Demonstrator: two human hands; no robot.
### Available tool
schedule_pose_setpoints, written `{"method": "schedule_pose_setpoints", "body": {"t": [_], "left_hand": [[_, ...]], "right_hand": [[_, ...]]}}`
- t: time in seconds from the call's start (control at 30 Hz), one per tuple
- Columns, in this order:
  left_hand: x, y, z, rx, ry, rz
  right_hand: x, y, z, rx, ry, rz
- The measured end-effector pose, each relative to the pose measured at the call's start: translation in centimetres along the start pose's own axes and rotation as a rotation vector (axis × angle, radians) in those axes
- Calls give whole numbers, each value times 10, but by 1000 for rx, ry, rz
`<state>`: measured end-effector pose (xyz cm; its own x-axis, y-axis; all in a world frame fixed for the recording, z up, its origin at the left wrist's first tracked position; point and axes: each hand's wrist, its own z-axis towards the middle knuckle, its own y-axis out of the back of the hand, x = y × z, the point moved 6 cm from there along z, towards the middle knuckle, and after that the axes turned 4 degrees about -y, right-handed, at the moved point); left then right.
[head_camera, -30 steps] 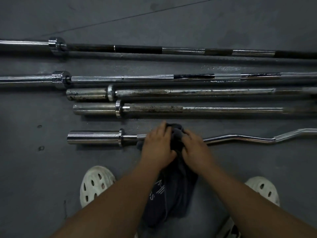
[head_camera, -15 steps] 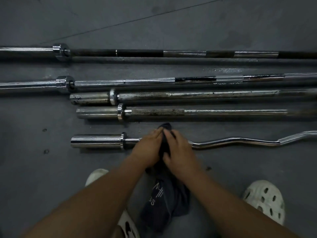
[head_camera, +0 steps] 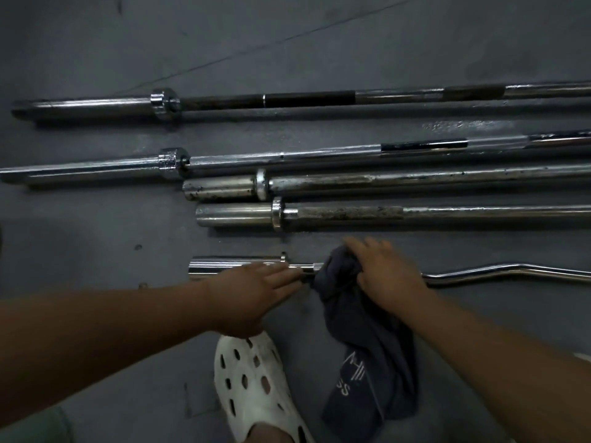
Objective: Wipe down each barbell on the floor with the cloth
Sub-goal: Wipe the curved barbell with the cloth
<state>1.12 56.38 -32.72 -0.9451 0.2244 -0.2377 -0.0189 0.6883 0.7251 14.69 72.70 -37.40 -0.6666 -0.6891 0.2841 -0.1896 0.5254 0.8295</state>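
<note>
Grey floor (head_camera: 80,244) bears five barbells (head_camera: 511,273); right hand (head_camera: 383,273) grips one cloth (head_camera: 367,346).

So the floor (head_camera: 96,330) is dark grey, matte and pretty scuffed. A thin seam (head_camera: 287,36) cuts across the far part, climbing toward the right. There's a dark spot (head_camera: 138,247) over on the left with a smaller speck (head_camera: 143,285) a bit nearer, and a pale smudgy patch (head_camera: 460,124) further back on the right. Close in there's one white clog (head_camera: 256,388) with oval holes and a bare foot in it, plus a short scratch (head_camera: 187,401) just left of it. A bit of green fabric (head_camera: 35,426) shows in the near-left corner. The white sliver (head_camera: 583,356) at the right edge I can't make out.
</note>
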Motion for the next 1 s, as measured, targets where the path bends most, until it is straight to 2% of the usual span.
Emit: {"method": "schedule_pose_setpoints", "body": {"t": [0.07, 0.1, 0.17, 0.23, 0.3, 0.37, 0.4, 0.47, 0.57, 0.63, 0.77, 0.93, 1.0], "left_hand": [[20, -3, -6, -218, 107, -27], [32, -8, -7, -262, 184, -77], [46, -21, 0, -243, 280, -186], [49, -30, 13, -219, 295, -186], [47, -34, 26, -235, 313, -163], [47, -41, 33, -254, 345, -153], [47, -45, 35, -273, 360, -143], [46, -48, 37, -382, 403, -129], [43, -44, 37, -526, 451, -122], [45, -45, 38, -562, 467, -118], [48, -53, 38, -552, 428, -115], [51, -52, 35, -569, 484, -118], [53, -50, 37, -606, 485, -114]], "right_hand": [[-11, -8, -6, -61, 15, -15], [-20, -12, -12, -121, -15, -1], [-33, -24, -24, -249, -150, 57], [-18, -34, -30, -312, -261, 94], [28, -42, -25, -200, -230, 78], [71, -52, -19, -38, -58, 19], [77, -49, -16, -14, 1, -6], [60, -35, -9, -70, 9, -9], [4, -26, -9, -168, -269, 56], [18, -35, -11, -178, -356, 67], [120, -61, -15, -36, -138, 59], [94, -35, -3, -93, -113, -229], [110, -34, 15, -57, -120, -221]]}}
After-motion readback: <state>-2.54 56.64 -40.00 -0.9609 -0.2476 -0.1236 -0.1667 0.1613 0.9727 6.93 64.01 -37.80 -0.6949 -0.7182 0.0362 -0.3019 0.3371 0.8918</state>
